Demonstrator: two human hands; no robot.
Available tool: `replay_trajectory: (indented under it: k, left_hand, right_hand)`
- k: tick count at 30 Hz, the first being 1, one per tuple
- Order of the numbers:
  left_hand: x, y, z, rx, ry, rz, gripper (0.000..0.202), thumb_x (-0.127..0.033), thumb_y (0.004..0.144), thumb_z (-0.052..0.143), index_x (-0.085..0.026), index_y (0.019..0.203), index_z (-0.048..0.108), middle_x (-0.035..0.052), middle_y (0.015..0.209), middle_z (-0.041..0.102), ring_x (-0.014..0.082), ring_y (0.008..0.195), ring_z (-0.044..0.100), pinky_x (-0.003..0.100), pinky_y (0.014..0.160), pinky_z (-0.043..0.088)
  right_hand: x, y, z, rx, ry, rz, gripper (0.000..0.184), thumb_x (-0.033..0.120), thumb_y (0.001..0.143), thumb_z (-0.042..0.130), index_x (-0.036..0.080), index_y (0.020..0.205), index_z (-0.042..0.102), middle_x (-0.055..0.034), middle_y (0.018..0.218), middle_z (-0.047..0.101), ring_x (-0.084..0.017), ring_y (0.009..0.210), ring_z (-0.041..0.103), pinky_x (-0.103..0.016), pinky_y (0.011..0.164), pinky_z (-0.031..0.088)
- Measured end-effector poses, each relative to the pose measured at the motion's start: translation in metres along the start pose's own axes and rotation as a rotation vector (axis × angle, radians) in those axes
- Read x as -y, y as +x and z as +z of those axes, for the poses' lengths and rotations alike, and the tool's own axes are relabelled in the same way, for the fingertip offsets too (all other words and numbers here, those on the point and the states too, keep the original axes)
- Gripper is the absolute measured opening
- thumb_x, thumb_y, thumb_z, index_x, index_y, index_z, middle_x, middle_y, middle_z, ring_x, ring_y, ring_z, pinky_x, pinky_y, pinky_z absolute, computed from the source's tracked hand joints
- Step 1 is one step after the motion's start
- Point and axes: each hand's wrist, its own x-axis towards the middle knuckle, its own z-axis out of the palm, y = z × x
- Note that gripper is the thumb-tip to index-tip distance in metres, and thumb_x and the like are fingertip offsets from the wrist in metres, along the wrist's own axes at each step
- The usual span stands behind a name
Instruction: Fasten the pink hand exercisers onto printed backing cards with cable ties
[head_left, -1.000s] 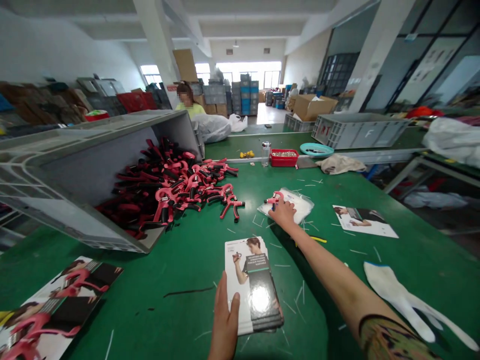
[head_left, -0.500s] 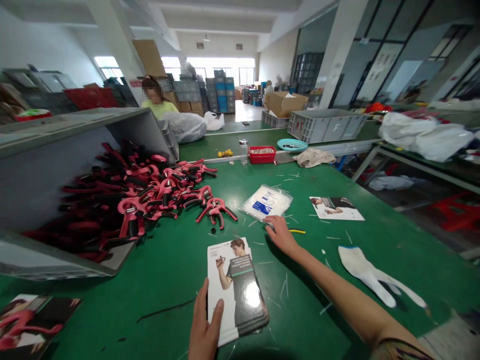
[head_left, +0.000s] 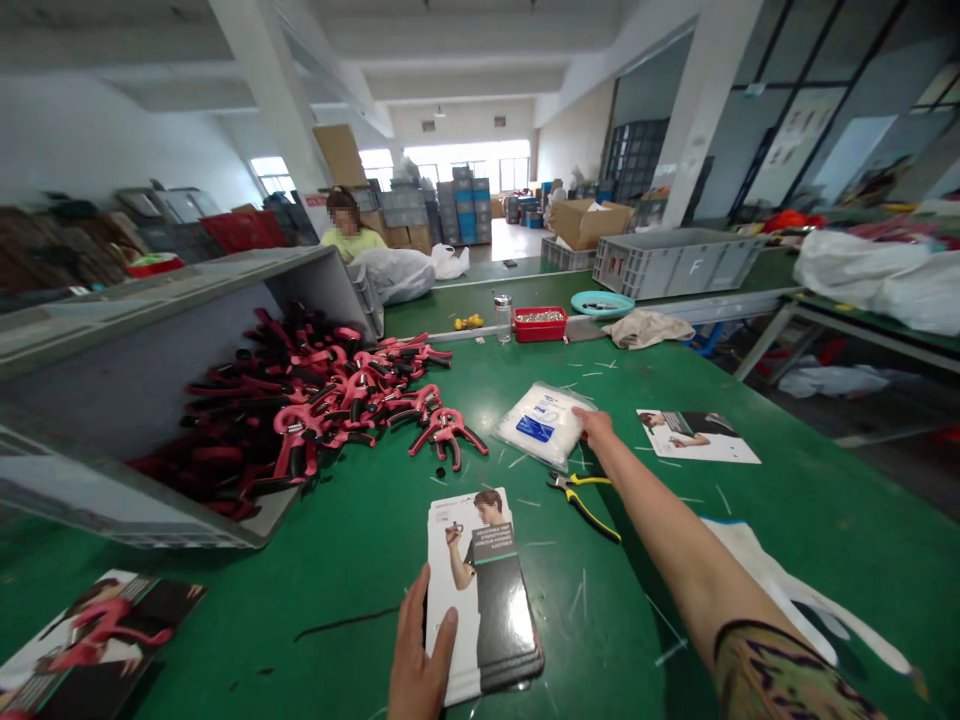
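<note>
My left hand (head_left: 421, 648) grips the lower left edge of a stack of printed cards (head_left: 480, 600) showing a person using a hand grip. My right hand (head_left: 592, 425) reaches across the green table, its fingertips resting on the corner of a clear plastic bag (head_left: 540, 425) of white contents with a blue label. Just below that hand lie yellow-and-black pliers (head_left: 583, 505). A heap of pink-and-black hand grips (head_left: 300, 420) spills from a tipped grey crate (head_left: 150, 345), with one grip (head_left: 446, 435) lying nearest my hands.
A printed sheet (head_left: 697, 436) lies to the right, another (head_left: 97, 640) at lower left, and a white glove (head_left: 795, 590) at lower right. Beyond stand a red tray of metal parts (head_left: 538, 323) and a grey crate (head_left: 675, 262). A co-worker (head_left: 345, 235) sits far back.
The pink grip held in my right hand a second ago is gone from it. That hand has moved up onto the bag's corner, uncovering the pliers. The view has shifted slightly.
</note>
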Motion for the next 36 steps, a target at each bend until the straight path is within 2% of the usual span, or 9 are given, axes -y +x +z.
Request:
replay_trajectory:
  k: [5, 10, 15, 19, 21, 24, 28, 31, 36]
  left_hand:
    - [0.007, -0.001, 0.008, -0.063, -0.002, 0.054, 0.055, -0.044, 0.093, 0.046, -0.017, 0.141, 0.043, 0.0132, 0.146, 0.047, 0.0285, 0.139, 0.039, 0.050, 0.119, 0.025]
    - [0.000, 0.013, -0.008, -0.009, -0.019, 0.034, 0.054, -0.043, 0.090, 0.052, -0.019, 0.138, 0.049, 0.0134, 0.144, 0.048, 0.0304, 0.138, 0.040, 0.054, 0.117, 0.028]
    - [-0.066, 0.040, -0.035, 0.033, -0.054, 0.206, 0.051, -0.038, 0.092, 0.052, -0.024, 0.141, 0.045, 0.0106, 0.148, 0.043, 0.0262, 0.138, 0.040, 0.050, 0.116, 0.031]
    - [-0.131, 0.049, -0.041, 0.010, -0.061, 0.316, 0.084, -0.039, 0.081, 0.070, -0.027, 0.152, 0.026, 0.0111, 0.153, 0.037, 0.0285, 0.139, 0.037, 0.049, 0.115, 0.031]
    - [-0.148, 0.049, -0.036, 0.177, -0.117, 0.288, 0.080, -0.039, 0.076, 0.074, -0.024, 0.147, 0.039, 0.0114, 0.139, 0.054, 0.0295, 0.128, 0.051, 0.046, 0.109, 0.039]
    - [-0.153, 0.049, -0.020, 0.428, -0.281, 0.146, 0.046, -0.043, 0.082, 0.067, -0.017, 0.120, 0.064, 0.0082, 0.108, 0.071, 0.0266, 0.101, 0.066, 0.038, 0.092, 0.051]
    - [-0.130, 0.057, 0.009, 0.307, -0.260, 0.098, 0.039, -0.045, 0.086, 0.058, -0.015, 0.109, 0.065, 0.0082, 0.102, 0.072, 0.0249, 0.094, 0.066, 0.036, 0.086, 0.052]
    - [-0.097, 0.068, 0.024, 0.170, -0.068, 0.196, 0.037, -0.040, 0.088, 0.052, -0.014, 0.113, 0.063, 0.0130, 0.112, 0.069, 0.0281, 0.106, 0.063, 0.045, 0.098, 0.047]
    - [-0.051, 0.078, 0.037, 0.142, 0.093, 0.336, 0.037, -0.033, 0.090, 0.048, -0.016, 0.120, 0.060, 0.0148, 0.121, 0.064, 0.0289, 0.116, 0.058, 0.050, 0.105, 0.043]
  right_hand:
    - [0.022, -0.005, 0.010, 0.064, 0.225, -0.065, 0.023, 0.036, 0.091, 0.063, 0.014, 0.099, 0.062, -0.0015, 0.089, 0.064, -0.013, 0.071, 0.062, -0.028, 0.065, 0.053]
    - [0.051, -0.050, 0.008, 0.147, 0.358, -0.265, 0.026, 0.038, 0.075, 0.075, 0.021, 0.084, 0.057, 0.0054, 0.076, 0.059, -0.011, 0.067, 0.055, -0.022, 0.063, 0.046]
    - [0.082, -0.121, -0.029, 0.341, 0.316, -0.395, 0.022, 0.038, 0.079, 0.074, 0.024, 0.085, 0.059, 0.0046, 0.076, 0.059, -0.012, 0.066, 0.052, -0.021, 0.061, 0.041]
    - [0.091, -0.178, -0.063, 0.585, 0.132, -0.366, 0.017, 0.039, 0.086, 0.068, 0.024, 0.090, 0.061, 0.0015, 0.082, 0.062, -0.014, 0.070, 0.056, -0.023, 0.061, 0.043]
    - [0.092, -0.198, -0.070, 0.665, 0.078, -0.353, 0.018, 0.041, 0.088, 0.066, 0.024, 0.092, 0.063, 0.0005, 0.084, 0.062, -0.014, 0.071, 0.057, -0.023, 0.061, 0.043]
    - [0.090, -0.206, -0.070, 0.677, 0.021, -0.386, 0.020, 0.043, 0.088, 0.064, 0.023, 0.090, 0.064, 0.0003, 0.082, 0.062, -0.015, 0.071, 0.057, -0.024, 0.062, 0.045]
    - [0.067, -0.164, -0.063, 0.603, -0.170, -0.534, 0.023, 0.044, 0.091, 0.057, 0.025, 0.099, 0.068, -0.0028, 0.095, 0.068, -0.020, 0.089, 0.063, -0.031, 0.080, 0.050]
    - [0.036, -0.099, -0.058, 0.449, -0.399, -0.566, 0.032, 0.042, 0.094, 0.045, 0.028, 0.112, 0.068, -0.0034, 0.112, 0.069, -0.021, 0.103, 0.063, -0.035, 0.094, 0.048]
    - [-0.010, 0.025, -0.052, 0.317, -0.643, -0.478, 0.037, 0.030, 0.080, 0.062, 0.021, 0.115, 0.067, -0.0106, 0.126, 0.064, -0.028, 0.121, 0.054, -0.047, 0.108, 0.037]
